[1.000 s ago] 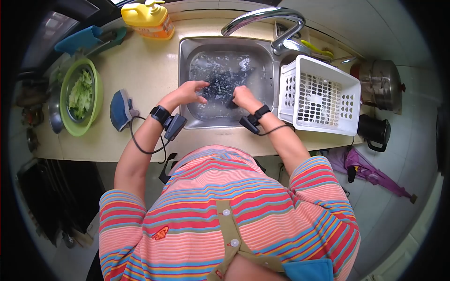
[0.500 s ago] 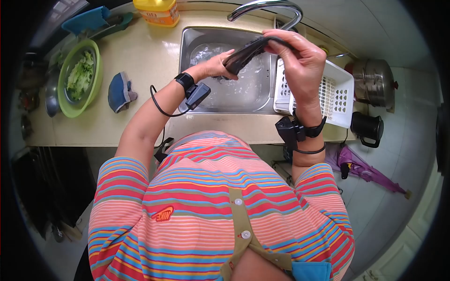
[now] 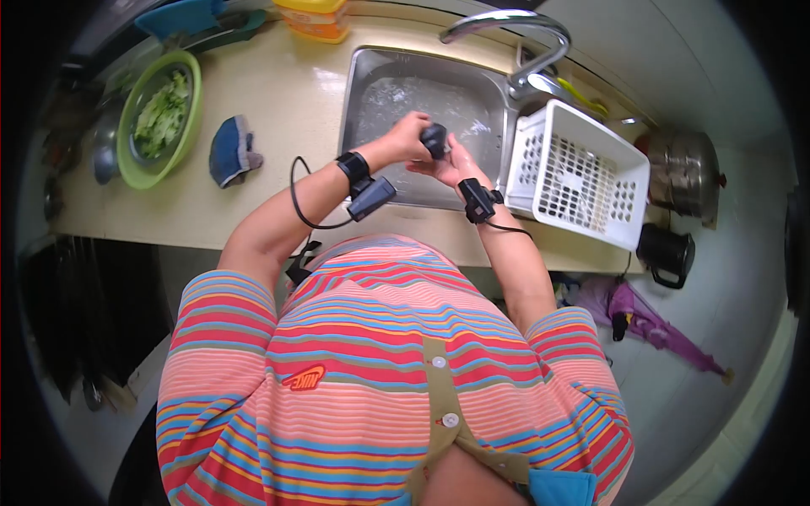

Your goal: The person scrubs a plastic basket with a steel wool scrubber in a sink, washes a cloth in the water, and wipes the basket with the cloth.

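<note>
A wet black item (image 3: 434, 140), bunched into a small bundle, is between my hands above the steel sink (image 3: 348, 105). My left hand (image 3: 407, 139) is wrapped round its left side. My right hand (image 3: 451, 162) is against its lower right side, palm up, with the fingers partly hidden; whether it grips the item cannot be made out. Cloudy water (image 3: 405, 99) with bubbles lies in the sink below.
A white plastic basket (image 3: 548, 160) stands right of the sink, under the faucet (image 3: 540, 42). Left are a blue cloth (image 3: 228, 152) and a green bowl (image 3: 196, 110) of cut leaves. A yellow bottle (image 3: 316, 17) stands behind, a black kettle (image 3: 666, 253) far right.
The black item has come out of the water, was stretched between both raised hands, and is now bunched up low over the sink. My right hand has moved down and left toward my left hand.
</note>
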### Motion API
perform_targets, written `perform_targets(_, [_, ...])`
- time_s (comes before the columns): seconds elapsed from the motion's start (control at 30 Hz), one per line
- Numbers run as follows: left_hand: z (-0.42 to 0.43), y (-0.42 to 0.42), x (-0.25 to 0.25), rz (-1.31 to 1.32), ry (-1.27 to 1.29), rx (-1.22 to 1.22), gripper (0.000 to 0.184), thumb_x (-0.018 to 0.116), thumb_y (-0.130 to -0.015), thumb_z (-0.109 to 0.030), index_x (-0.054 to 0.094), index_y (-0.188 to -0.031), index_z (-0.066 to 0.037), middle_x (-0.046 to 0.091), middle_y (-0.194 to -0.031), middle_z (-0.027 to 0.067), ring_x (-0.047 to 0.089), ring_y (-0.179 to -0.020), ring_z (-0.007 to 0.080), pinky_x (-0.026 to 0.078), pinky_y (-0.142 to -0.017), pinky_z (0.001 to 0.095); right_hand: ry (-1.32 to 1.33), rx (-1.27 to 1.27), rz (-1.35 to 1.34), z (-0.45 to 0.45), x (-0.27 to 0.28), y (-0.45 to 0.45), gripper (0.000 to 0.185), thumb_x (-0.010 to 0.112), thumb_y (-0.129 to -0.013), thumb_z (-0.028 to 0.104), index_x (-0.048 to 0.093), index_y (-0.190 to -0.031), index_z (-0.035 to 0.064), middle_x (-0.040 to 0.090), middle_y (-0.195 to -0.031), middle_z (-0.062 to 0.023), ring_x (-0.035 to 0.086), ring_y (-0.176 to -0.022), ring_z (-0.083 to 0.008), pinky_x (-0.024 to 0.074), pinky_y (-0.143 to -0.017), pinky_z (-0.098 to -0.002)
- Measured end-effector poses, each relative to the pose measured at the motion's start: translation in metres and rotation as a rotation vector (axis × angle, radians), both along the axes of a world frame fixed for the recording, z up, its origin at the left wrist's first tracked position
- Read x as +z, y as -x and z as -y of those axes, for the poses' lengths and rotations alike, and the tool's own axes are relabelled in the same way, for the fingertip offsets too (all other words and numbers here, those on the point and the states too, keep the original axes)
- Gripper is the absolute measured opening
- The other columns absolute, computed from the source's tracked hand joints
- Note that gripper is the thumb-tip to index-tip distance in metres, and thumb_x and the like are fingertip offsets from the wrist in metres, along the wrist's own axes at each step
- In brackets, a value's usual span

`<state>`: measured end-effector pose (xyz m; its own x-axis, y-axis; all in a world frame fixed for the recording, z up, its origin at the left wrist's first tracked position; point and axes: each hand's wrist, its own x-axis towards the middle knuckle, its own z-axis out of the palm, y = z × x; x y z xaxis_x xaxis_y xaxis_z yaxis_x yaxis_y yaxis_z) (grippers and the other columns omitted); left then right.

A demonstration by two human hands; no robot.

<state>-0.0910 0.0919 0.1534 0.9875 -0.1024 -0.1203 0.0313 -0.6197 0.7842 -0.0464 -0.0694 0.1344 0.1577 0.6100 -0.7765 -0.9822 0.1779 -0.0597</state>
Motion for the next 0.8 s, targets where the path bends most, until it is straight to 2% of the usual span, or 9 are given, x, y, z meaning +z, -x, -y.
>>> perform_targets(0.03, [0.000,0.005,0.010,-0.003,0.106,-0.034,0.063,0.080,-0.048,-0.018,0.063,-0.107,0.000,0.051,-0.123,0.0222,0.051,-0.112,0.0323,0.042,-0.095,0.0335,0.036,-0.062,0.163,-0.010,-0.004,0.005,0.065,0.023,-0.094,0.056,0.047,-0.116,-0.0003,0.055,-0.117,-0.0222,0.057,-0.101,-0.0402,0.0428,-0.089,-0.0616])
perform_targets(0.27, [-0.014,0.026,0.070,-0.495,0.594,-0.041,0.043,0.076,-0.060,-0.003,0.065,-0.101,-0.002,0.066,-0.086,0.0060,0.059,-0.084,0.0131,0.046,-0.080,0.0267,0.045,0.178,0.415,0.006,-0.066,-0.012,0.046,0.054,-0.086,0.052,0.061,-0.102,0.0096,0.067,-0.088,-0.0089,0.065,-0.081,-0.0213,0.0535,-0.067,-0.0373])
perform_targets(0.3, [-0.018,0.026,0.068,-0.459,0.735,-0.013,0.040,0.075,-0.061,-0.003,0.065,-0.100,-0.001,0.066,-0.087,0.0062,0.059,-0.084,0.0136,0.046,-0.081,0.0273,-0.036,0.446,1.129,0.019,-0.132,-0.021,0.035,0.062,-0.085,0.041,0.062,-0.101,0.0106,0.067,-0.092,-0.0080,0.065,-0.078,-0.0218,0.0535,-0.066,-0.0360])
perform_targets(0.33, [-0.023,0.025,0.065,-0.418,0.873,0.013,0.038,0.075,-0.062,-0.003,0.065,-0.099,0.000,0.066,-0.089,0.0065,0.059,-0.083,0.0142,0.045,-0.081,0.0279,0.332,0.513,1.190,0.026,-0.116,-0.009,0.037,0.065,-0.083,0.040,0.061,-0.106,0.0113,0.066,-0.098,-0.0077,0.064,-0.082,-0.0222,0.0534,-0.070,-0.0345])
perform_targets(0.4, [-0.039,0.016,0.057,-0.470,1.149,0.075,0.034,0.075,-0.069,-0.012,0.065,-0.099,0.002,0.066,-0.094,0.0066,0.059,-0.090,0.0161,0.040,-0.087,0.0264,-0.010,0.017,0.202,0.003,-0.084,-0.007,0.046,0.061,-0.084,0.046,0.057,-0.115,0.0122,0.063,-0.107,-0.0085,0.063,-0.091,-0.0232,0.0525,-0.079,-0.0356])
perform_targets(0.43, [-0.049,0.010,0.049,-0.486,1.092,0.145,0.035,0.075,-0.071,-0.016,0.065,-0.099,0.002,0.066,-0.095,0.0070,0.058,-0.093,0.0166,0.039,-0.089,0.0275,-0.211,0.122,0.174,-0.009,0.000,0.005,0.063,0.056,-0.080,0.059,0.053,-0.121,0.0115,0.061,-0.112,-0.0082,0.061,-0.098,-0.0235,0.0509,-0.085,-0.0365])
perform_targets(0.57, [-0.060,0.005,0.005,-0.638,1.191,0.214,0.046,0.068,-0.078,-0.034,0.060,-0.109,-0.001,0.063,-0.106,0.0107,0.055,-0.104,0.0213,0.035,-0.096,0.0355,-0.382,0.088,0.123,-0.017,0.034,0.008,0.086,0.052,-0.065,0.075,0.052,-0.121,0.0098,0.062,-0.112,-0.0086,0.061,-0.098,-0.0242,0.0515,-0.085,-0.0386])
perform_targets(0.63, [-0.053,0.012,0.002,-0.653,1.440,0.199,0.069,0.062,-0.076,-0.058,0.054,-0.121,-0.006,0.058,-0.120,0.0114,0.051,-0.114,0.0248,0.032,-0.101,0.0426,-0.422,0.083,0.105,-0.020,0.038,0.013,0.075,0.058,-0.071,0.066,0.054,-0.120,0.0091,0.062,-0.110,-0.0112,0.062,-0.096,-0.0238,0.0514,-0.084,-0.0420])
perform_targets(0.8, [-0.040,0.034,0.003,-0.650,1.833,0.148,0.095,0.054,-0.060,-0.074,0.043,-0.132,-0.014,0.046,-0.133,0.0118,0.040,-0.126,0.0277,0.031,-0.104,0.0513,-0.424,0.076,0.098,-0.020,0.046,0.028,0.053,0.064,-0.077,0.039,0.054,-0.119,0.0071,0.061,-0.108,-0.0140,0.061,-0.095,-0.0290,0.0484,-0.085,-0.0536])
